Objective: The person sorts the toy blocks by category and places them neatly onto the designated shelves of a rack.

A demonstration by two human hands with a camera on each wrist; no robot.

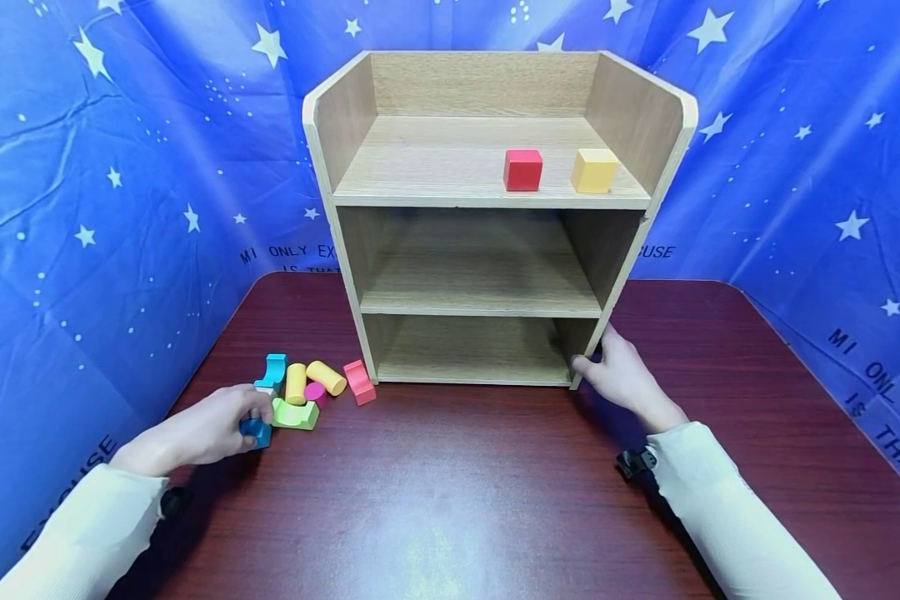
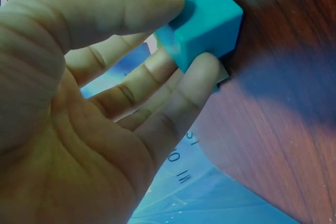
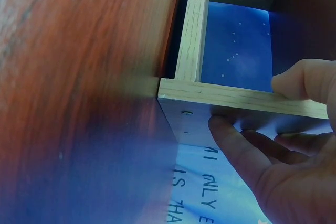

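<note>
At the left of the table, my left hand (image 1: 198, 429) pinches a blue block (image 1: 258, 433). The left wrist view shows the thumb on one face of this block (image 2: 212, 22) and fingertips against another. A light-green block with a curved notch (image 1: 294, 415) lies right beside that hand. On the other side, my right hand (image 1: 626, 375) holds the lower right side panel of a wooden shelf (image 1: 420, 158). In the right wrist view its thumb is on the panel's inner side (image 3: 247, 94) and the fingers touch the outer face.
Near the left hand lie two yellow cylinders (image 1: 296, 383), a magenta cylinder (image 1: 316, 393), a light-blue notched block (image 1: 275, 369) and a pinkish-red notched block (image 1: 360, 383). A red cube (image 1: 522, 172) and a yellow cube (image 1: 594, 172) stand on the top shelf. Blue starry cloth (image 1: 157, 167) surrounds the table.
</note>
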